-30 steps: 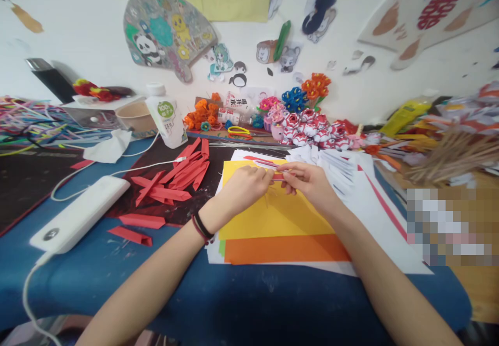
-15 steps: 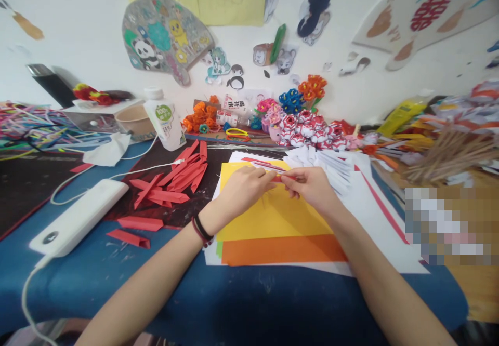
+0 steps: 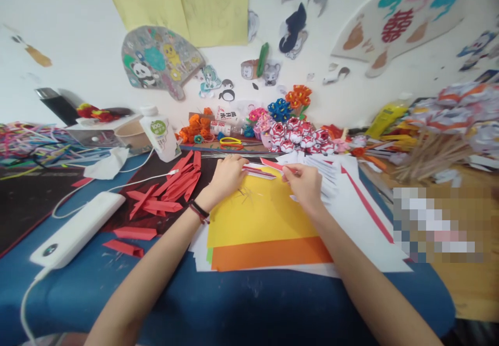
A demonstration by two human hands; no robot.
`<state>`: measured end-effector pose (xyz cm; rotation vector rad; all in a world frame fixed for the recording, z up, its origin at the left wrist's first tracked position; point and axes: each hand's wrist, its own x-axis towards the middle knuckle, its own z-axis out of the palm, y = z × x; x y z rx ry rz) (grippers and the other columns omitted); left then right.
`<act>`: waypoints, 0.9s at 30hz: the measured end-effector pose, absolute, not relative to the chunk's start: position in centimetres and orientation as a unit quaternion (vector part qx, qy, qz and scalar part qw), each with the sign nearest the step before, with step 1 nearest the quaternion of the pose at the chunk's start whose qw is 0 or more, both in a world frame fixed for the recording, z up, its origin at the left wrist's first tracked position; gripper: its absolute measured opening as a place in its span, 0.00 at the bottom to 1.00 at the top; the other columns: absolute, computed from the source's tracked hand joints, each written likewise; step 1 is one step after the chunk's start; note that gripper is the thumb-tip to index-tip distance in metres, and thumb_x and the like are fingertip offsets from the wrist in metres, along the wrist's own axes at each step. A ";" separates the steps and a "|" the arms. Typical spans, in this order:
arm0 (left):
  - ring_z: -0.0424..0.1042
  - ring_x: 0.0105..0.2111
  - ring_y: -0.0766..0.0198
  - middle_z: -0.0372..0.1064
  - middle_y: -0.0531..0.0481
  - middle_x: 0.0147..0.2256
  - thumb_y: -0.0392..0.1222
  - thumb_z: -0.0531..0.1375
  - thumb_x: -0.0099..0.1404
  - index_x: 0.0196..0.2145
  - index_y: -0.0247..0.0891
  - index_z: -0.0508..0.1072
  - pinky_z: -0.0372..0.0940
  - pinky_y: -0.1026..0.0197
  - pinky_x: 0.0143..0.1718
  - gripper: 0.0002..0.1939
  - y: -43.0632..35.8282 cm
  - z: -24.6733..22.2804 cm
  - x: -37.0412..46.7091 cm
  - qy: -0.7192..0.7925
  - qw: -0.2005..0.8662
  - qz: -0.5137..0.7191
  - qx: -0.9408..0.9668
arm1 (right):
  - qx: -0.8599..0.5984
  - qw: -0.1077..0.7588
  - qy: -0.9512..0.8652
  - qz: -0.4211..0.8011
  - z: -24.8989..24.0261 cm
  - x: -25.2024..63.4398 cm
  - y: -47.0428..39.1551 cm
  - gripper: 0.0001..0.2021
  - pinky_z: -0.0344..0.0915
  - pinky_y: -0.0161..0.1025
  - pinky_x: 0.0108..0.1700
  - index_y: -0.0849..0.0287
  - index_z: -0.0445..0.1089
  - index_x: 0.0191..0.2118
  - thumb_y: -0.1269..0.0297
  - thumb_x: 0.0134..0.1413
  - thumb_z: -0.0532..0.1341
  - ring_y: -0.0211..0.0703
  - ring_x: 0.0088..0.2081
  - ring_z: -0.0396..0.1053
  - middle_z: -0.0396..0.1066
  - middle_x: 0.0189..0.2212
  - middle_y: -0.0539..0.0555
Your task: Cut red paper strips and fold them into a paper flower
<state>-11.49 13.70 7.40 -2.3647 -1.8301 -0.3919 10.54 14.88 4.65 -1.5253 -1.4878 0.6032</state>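
My right hand (image 3: 306, 184) pinches a red paper strip (image 3: 272, 163), which slants up to the left from its fingertips. At the far edge of the yellow paper sheet (image 3: 261, 211) rests my left hand (image 3: 230, 174), palm down and holding nothing I can see. Its fingers are loosely bent, and their tips touch or nearly touch the left end of some narrow red-and-white strips (image 3: 259, 173); the thumb is hidden. Folded red paper pieces (image 3: 179, 182) lie heaped to the left on a dark mat, with two more (image 3: 134, 233) nearer me.
An orange sheet (image 3: 268, 255) shows under the yellow one. White folded pieces (image 3: 329, 177) lie to the right. A white power bank (image 3: 78, 231) with cables sits at left. Behind stand a white bottle (image 3: 159, 133), yellow-handled scissors (image 3: 231, 141) and paper flowers (image 3: 298, 134).
My hands have moved apart; the left is farther left and away from me. A red strip now slants from my right fingers where both hands met on a red piece. The camera view tilted up.
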 end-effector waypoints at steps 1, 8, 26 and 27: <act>0.69 0.51 0.49 0.74 0.44 0.51 0.41 0.59 0.69 0.50 0.41 0.75 0.62 0.51 0.45 0.13 14.0 7.3 -11.4 -0.604 0.056 -0.128 -0.785 | -0.624 0.438 -0.602 0.237 4.6 10.4 15.0 0.11 0.67 0.39 0.37 0.57 0.81 0.37 0.59 0.55 0.62 0.46 0.30 0.76 0.78 0.25 0.53; 0.70 0.48 0.52 0.77 0.46 0.44 0.42 0.57 0.70 0.42 0.42 0.79 0.57 0.49 0.47 0.10 14.9 6.2 -11.6 -0.574 0.073 -0.133 -0.805 | -0.632 0.408 -0.613 0.243 4.5 9.7 15.4 0.11 0.64 0.38 0.36 0.56 0.81 0.38 0.60 0.57 0.62 0.47 0.33 0.77 0.80 0.27 0.53; 0.70 0.45 0.54 0.78 0.47 0.43 0.43 0.55 0.72 0.41 0.42 0.79 0.55 0.53 0.43 0.12 16.0 7.0 -11.9 -0.567 0.086 -0.145 -0.806 | -0.606 0.422 -0.636 0.222 3.7 9.2 15.7 0.11 0.65 0.38 0.37 0.57 0.81 0.40 0.61 0.57 0.62 0.47 0.36 0.77 0.81 0.35 0.55; 0.70 0.45 0.54 0.78 0.46 0.43 0.41 0.55 0.71 0.41 0.42 0.80 0.55 0.53 0.43 0.12 16.4 7.1 -11.9 -0.565 0.091 -0.127 -0.810 | -0.605 0.424 -0.636 0.223 3.7 9.2 15.7 0.11 0.65 0.38 0.37 0.57 0.81 0.40 0.60 0.57 0.62 0.47 0.36 0.77 0.81 0.35 0.55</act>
